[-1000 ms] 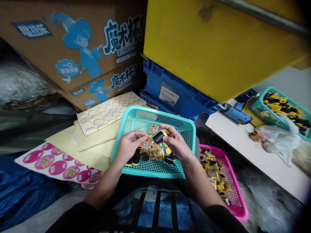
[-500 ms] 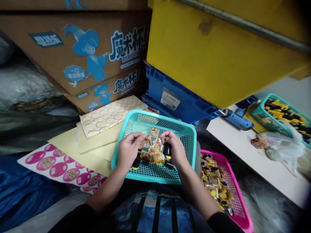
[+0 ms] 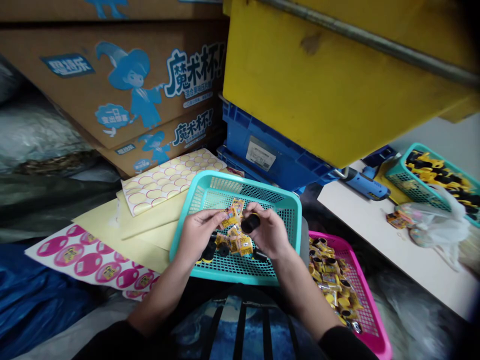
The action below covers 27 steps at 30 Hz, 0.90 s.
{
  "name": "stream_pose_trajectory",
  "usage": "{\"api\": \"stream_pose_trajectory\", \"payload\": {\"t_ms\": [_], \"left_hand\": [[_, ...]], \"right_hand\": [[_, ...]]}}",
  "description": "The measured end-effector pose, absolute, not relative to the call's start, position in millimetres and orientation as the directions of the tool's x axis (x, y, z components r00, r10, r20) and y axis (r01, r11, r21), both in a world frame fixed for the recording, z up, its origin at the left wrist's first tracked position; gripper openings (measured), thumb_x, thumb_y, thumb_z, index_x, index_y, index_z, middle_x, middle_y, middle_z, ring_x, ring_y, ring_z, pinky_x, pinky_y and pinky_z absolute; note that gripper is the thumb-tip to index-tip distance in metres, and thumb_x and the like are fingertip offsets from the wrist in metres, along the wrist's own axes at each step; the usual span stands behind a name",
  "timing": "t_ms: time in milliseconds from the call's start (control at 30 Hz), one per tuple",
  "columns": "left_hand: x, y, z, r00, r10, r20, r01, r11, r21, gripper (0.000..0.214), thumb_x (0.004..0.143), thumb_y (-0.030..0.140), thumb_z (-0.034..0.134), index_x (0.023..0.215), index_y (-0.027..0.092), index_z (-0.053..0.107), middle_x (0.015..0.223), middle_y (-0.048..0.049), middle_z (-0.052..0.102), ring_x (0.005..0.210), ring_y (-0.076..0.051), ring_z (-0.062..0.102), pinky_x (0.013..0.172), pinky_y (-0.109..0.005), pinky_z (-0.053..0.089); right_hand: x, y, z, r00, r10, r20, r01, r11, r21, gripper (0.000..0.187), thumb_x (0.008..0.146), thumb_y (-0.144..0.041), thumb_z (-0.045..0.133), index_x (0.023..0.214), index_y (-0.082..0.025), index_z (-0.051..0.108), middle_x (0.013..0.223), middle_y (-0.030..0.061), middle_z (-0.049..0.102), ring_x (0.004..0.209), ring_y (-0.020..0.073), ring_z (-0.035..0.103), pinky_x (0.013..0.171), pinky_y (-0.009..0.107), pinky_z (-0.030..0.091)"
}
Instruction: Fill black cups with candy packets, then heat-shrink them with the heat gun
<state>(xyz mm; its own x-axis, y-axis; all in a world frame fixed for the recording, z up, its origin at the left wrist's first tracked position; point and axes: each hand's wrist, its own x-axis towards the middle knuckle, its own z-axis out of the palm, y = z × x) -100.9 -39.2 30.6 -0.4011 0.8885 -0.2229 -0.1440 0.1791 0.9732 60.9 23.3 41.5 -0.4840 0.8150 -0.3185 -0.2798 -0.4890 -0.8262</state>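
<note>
Over a turquoise mesh basket point(image 3: 240, 276), both hands are close together. My left hand point(image 3: 198, 231) pinches a small yellow printed wrapper piece point(image 3: 230, 217) between thumb and fingers. My right hand point(image 3: 270, 231) is closed around a short black cylinder point(image 3: 250, 223), its round end facing me. Below them in the basket lie several yellow printed pieces point(image 3: 244, 245) and black cylinders with yellow parts point(image 3: 209, 250). Whether the wrapper touches the cylinder I cannot tell.
On the right stands a pink basket point(image 3: 369, 305) full of yellow-and-black pieces. Sticker sheets point(image 3: 93, 255) lie to the left. Cardboard boxes point(image 3: 75, 110), a yellow bin point(image 3: 300, 75) and a blue crate point(image 3: 240, 130) rise ahead. A white board point(image 3: 360, 225) carries a blue tool point(image 3: 365, 185).
My right hand has turned, so the black cylinder now points its round end toward me and sits nearer the left hand. The left hand has lifted the wrapper piece slightly rightward.
</note>
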Motion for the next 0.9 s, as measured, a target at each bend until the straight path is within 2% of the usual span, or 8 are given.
{"api": "stream_pose_trajectory", "payload": {"t_ms": [67,100,267,467,567,700,833,900], "left_hand": [[-103,-40,29,-0.39,0.9,-0.193,-0.114,0.161,0.98,0.027,0.069,0.042,0.075,0.079,0.017,0.076,0.076,-0.0045,0.075,0.068,-0.016,0.066,0.064,-0.025,0.054],[-104,-40,28,-0.381,0.906,-0.184,-0.105,0.156,0.982,0.028,0.069,0.043,0.074,0.079,0.017,0.076,0.074,-0.0043,0.075,0.065,-0.016,0.066,0.062,-0.025,0.053],[-101,-41,24,-0.364,0.921,-0.139,-0.113,0.104,0.988,0.03,0.071,0.046,0.072,0.078,0.016,0.076,0.073,-0.0039,0.074,0.057,-0.014,0.063,0.056,-0.024,0.052],[-99,-42,20,-0.35,0.935,-0.052,-0.11,0.014,0.994,0.026,0.077,0.042,0.068,0.081,0.018,0.076,0.083,-0.0042,0.073,0.06,-0.012,0.063,0.057,-0.022,0.054],[-98,-42,23,-0.33,0.944,-0.027,-0.105,-0.008,0.994,0.027,0.078,0.042,0.067,0.092,0.02,0.076,0.09,-0.0048,0.072,0.063,-0.012,0.064,0.055,-0.022,0.055],[-97,-43,24,-0.324,0.944,-0.052,-0.129,0.01,0.992,0.031,0.078,0.045,0.067,0.095,0.02,0.075,0.094,-0.0055,0.071,0.058,-0.011,0.063,0.051,-0.023,0.056],[-95,-43,21,-0.332,0.941,-0.07,-0.142,0.024,0.99,0.035,0.08,0.047,0.064,0.1,0.02,0.074,0.1,-0.0069,0.069,0.076,-0.017,0.066,0.053,-0.024,0.058],[-94,-42,22,-0.332,0.942,-0.049,-0.121,0.009,0.993,0.034,0.08,0.046,0.063,0.1,0.021,0.074,0.099,-0.0065,0.069,0.08,-0.018,0.066,0.054,-0.025,0.058]], "right_hand": [[69,25,51,-0.526,0.782,-0.335,-0.396,-0.574,-0.717,0.02,0.062,-0.026,0.057,0.082,-0.022,0.057,0.081,0.0005,0.051,0.068,0.0133,0.047,0.056,0.024,0.04],[73,25,56,-0.524,0.792,-0.315,-0.418,-0.561,-0.715,0.023,0.061,-0.022,0.059,0.084,-0.023,0.057,0.084,0.0002,0.052,0.071,0.013,0.049,0.058,0.024,0.042],[86,24,63,-0.443,0.883,-0.151,-0.299,-0.305,-0.904,0.025,0.074,-0.024,0.071,0.096,-0.025,0.06,0.097,0.0012,0.057,0.086,0.013,0.056,0.073,0.026,0.05],[89,25,52,-0.486,0.872,-0.061,-0.163,-0.158,-0.974,0.03,0.078,-0.024,0.072,0.104,-0.026,0.058,0.099,0.001,0.064,0.089,0.011,0.061,0.08,0.024,0.052],[90,26,51,-0.513,0.856,-0.062,-0.14,-0.155,-0.978,0.03,0.078,-0.024,0.073,0.104,-0.025,0.057,0.098,0.0005,0.065,0.089,0.0109,0.062,0.08,0.025,0.053],[91,27,49,-0.519,0.85,-0.09,-0.125,-0.179,-0.976,0.03,0.078,-0.027,0.072,0.104,-0.024,0.056,0.098,0.0018,0.065,0.084,0.011,0.063,0.074,0.024,0.054],[91,28,43,-0.516,0.846,-0.134,-0.109,-0.22,-0.969,0.03,0.079,-0.031,0.071,0.103,-0.023,0.056,0.092,0.0014,0.064,0.073,0.0088,0.061,0.066,0.022,0.052],[89,27,42,-0.51,0.846,-0.152,-0.106,-0.237,-0.966,0.031,0.078,-0.032,0.072,0.103,-0.022,0.055,0.091,0.0014,0.063,0.075,0.0099,0.061,0.066,0.023,0.053]]}}
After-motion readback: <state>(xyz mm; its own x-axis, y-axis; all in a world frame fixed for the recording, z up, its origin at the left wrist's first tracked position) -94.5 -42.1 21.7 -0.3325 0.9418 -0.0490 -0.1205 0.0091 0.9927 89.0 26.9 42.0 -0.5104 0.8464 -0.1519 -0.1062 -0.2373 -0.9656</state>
